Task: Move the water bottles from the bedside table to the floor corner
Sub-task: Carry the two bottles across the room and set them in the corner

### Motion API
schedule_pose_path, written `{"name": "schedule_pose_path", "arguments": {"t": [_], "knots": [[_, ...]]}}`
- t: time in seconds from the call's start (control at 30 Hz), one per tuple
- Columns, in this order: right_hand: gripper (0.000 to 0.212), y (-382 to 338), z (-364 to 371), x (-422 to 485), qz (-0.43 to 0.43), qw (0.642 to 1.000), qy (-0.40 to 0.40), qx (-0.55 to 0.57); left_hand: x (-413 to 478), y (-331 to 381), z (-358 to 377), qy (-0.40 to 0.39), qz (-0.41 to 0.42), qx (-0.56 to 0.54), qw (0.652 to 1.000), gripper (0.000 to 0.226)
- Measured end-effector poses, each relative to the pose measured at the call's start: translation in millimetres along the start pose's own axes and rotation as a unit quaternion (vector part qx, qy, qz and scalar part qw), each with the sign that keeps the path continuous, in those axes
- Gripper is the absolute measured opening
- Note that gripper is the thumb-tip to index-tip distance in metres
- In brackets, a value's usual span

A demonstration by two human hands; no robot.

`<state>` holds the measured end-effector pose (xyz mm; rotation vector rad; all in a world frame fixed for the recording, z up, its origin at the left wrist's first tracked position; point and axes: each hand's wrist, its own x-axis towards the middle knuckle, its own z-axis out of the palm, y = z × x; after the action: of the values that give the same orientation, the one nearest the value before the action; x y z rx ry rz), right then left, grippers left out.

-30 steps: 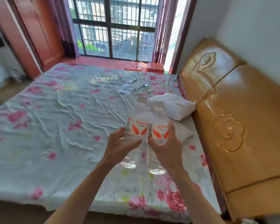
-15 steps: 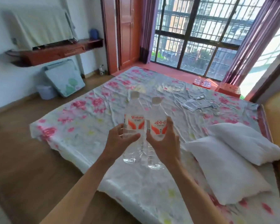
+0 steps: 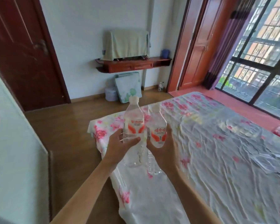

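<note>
I hold two clear water bottles with white caps and red-and-white labels side by side in front of me, over the near corner of the bed. My left hand grips the left bottle around its middle. My right hand grips the right bottle from the right side. Both bottles are upright and nearly touch each other. Another small bottle stands on the floor in the far corner by the orange wooden panel.
A bed with a floral sheet fills the right half. Wooden floor runs along its left side to a dark door. A wall shelf, a leaning cushion and a small bin stand at the far wall. A pale panel is close on the left.
My view has swung left from the headboard and pillows toward the door and far wall. Both hands keep the same grip on the bottles.
</note>
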<state>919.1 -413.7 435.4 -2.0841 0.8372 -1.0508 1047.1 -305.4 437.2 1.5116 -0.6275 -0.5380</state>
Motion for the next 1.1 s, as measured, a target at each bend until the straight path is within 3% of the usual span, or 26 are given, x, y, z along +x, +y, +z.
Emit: {"name": "schedule_pose_path", "arguments": {"t": [0.23, 0.63, 1.1], "knots": [[0.082, -13, 57, 58, -0.049, 0.994, -0.076, 0.061, 39, -4, -44, 0.081, 0.011, 0.022, 0.996, 0.036], [0.076, -50, 184, 103, -0.099, 0.975, -0.181, 0.088, 85, -18, -141, 0.212, -0.008, 0.016, 0.977, 0.039], [0.079, -125, 346, 169, -0.111, 0.968, -0.205, 0.091, 200, -30, -288, 0.224, -0.002, 0.023, 0.974, 0.044]]}}
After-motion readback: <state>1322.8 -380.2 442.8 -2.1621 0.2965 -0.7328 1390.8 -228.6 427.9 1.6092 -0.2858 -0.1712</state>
